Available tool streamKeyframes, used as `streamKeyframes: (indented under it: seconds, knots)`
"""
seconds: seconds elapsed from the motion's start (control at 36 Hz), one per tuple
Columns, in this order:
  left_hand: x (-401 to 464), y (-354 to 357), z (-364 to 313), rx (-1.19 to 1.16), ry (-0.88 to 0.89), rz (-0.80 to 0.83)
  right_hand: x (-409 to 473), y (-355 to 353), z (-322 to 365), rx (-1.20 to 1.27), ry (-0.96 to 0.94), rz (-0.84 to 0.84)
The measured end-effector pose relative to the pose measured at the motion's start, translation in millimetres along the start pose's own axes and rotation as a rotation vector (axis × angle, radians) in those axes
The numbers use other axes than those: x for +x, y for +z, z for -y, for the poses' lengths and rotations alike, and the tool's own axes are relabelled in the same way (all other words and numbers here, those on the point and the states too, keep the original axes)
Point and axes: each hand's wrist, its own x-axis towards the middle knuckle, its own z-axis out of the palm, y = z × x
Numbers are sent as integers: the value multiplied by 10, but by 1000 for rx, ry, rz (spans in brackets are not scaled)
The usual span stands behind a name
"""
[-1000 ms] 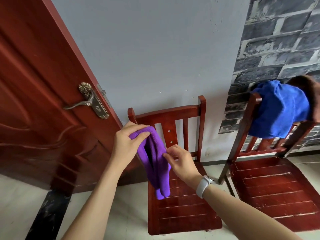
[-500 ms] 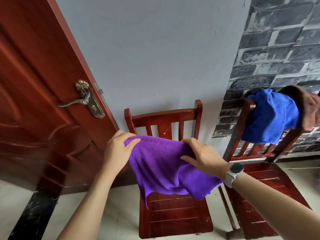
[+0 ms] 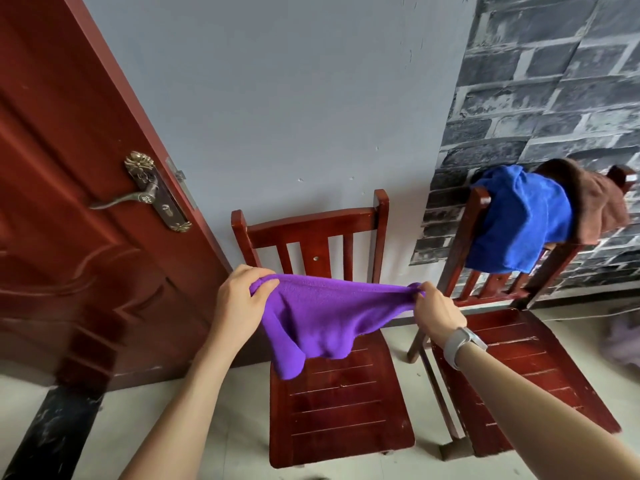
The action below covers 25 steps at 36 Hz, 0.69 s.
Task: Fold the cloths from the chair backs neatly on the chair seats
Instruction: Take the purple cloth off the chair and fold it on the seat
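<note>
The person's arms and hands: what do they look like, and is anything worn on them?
Both forearms are bare, with no sleeves in view. The left hand wears nothing: no ring, glove or band shows. Just behind the right hand, a smartwatch sits on the wrist: a pale, whitish band with a light rounded case. No gloves or markings show on either arm.

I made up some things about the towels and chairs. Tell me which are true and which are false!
1. Both hands, left hand and right hand, hold the purple towel. True.
2. The purple towel lies folded flat on the chair seat. False: it hangs stretched between the hands above it.
3. A blue towel hangs on the other chair's back. True.
4. The brown towel is on the floor. False: it hangs beside the blue one.
</note>
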Motion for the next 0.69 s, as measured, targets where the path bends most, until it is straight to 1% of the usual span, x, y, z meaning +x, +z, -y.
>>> streamKeyframes:
  seconds: [0.06,0.14,0.22,0.28,0.33,0.44,0.53,0.61,0.69]
  knots:
    - [-19,-26,35,70,-43,-33,0,31,5,53,-4,-31]
    - [-53,-57,93,240,-134,-49,-12,61,50,188,-26,-54]
    - [-94,-92,134,379,-204,18,-26,30,146,434,-44,-22]
    - [-112,-95,179,428,-215,70,-6,6,184,541,-64,11]
    - [-138,-84,247,368,-221,70,22,-1,193,581,-77,32]
    - [-162,-53,353,73,-165,5,54,-21,163,616,-85,-29]
    - [-114,-59,362,-88,-228,-35,70,-77,115,584,-142,-95]
    - [-105,-52,382,-170,-262,-24,79,-115,89,514,-193,-81]
    - [-96,-43,387,-199,-268,-19,97,-137,54,468,-183,-68]
